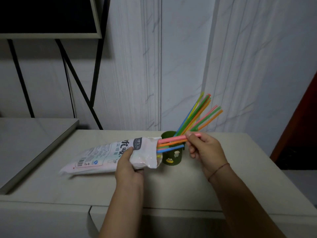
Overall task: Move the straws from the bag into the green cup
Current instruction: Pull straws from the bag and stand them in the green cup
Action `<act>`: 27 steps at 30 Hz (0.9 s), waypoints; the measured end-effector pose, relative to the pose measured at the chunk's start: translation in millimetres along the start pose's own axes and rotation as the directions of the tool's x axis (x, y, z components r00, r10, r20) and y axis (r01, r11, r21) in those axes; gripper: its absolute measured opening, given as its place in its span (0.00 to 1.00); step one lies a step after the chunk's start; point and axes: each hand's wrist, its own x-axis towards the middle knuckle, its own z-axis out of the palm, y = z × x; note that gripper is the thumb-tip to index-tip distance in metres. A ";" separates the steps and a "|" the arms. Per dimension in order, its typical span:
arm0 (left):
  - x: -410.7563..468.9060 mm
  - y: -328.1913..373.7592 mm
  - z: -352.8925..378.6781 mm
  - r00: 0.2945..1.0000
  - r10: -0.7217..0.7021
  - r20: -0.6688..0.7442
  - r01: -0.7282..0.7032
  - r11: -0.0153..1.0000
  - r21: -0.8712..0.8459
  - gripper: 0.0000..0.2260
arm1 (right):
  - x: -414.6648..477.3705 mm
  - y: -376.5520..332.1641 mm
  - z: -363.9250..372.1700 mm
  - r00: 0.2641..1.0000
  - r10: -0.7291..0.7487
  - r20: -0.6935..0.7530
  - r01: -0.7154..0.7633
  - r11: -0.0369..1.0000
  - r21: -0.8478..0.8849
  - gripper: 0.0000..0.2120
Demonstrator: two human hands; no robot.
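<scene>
A white printed plastic bag [103,157] lies on the table with its open mouth pointing right. My left hand [127,163] grips it near the mouth. Several coloured straws [169,146] stick out of the mouth. My right hand [205,149] pinches a pink straw [172,139] that is still partly inside the bag. Just behind the bag's mouth stands the dark green cup [171,158] with small cartoon stickers. Several straws [197,115] stand in it, leaning up and to the right.
The pale table [171,186] ends at a front edge near me. A raised grey slab [25,145] lies at the left. A dark-framed panel on black metal legs [77,79] stands at the back left. A marbled wall runs behind, and a dark red surface [301,121] sits at right.
</scene>
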 end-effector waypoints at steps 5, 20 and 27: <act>-6.9 -14.8 3.9 0.999 -0.031 0.021 0.031 0.999 0.011 0.25 | -6.5 15.0 14.8 0.978 0.169 0.126 -0.190 0.964 0.186 0.03; -2.6 -21.9 6.3 1.000 -0.020 0.020 0.019 0.999 0.034 0.25 | 0.0 0.2 -9.2 0.987 0.162 -0.005 -0.155 0.949 0.275 0.04; -1.2 -35.9 6.8 0.999 -0.004 0.034 0.003 0.998 0.056 0.22 | -2.5 5.5 -3.0 0.992 0.127 0.022 -0.129 0.968 0.214 0.03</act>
